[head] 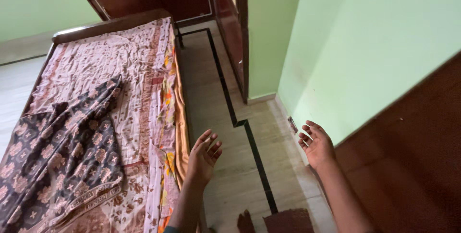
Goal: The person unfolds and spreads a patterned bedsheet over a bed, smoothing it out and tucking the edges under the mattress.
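Both hands hang empty, fingers spread — the left hand (204, 155) at the right edge of the bed (113, 24), the right hand (316, 144) near the green wall (365, 36). I judge the dark floral cloth (62, 146), limp and rumpled on the thin patterned sheet (105, 60), could slide off if tugged.

Bare forearms — no sleeves, watch or rings on the left hand (203, 155) or right hand (317, 144).

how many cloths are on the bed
2 that show. A pale floral bedsheet covers the bed, and a dark patterned cloth lies crumpled over its near left part. Both hands, left and right, are empty. More layers may be hidden underneath.
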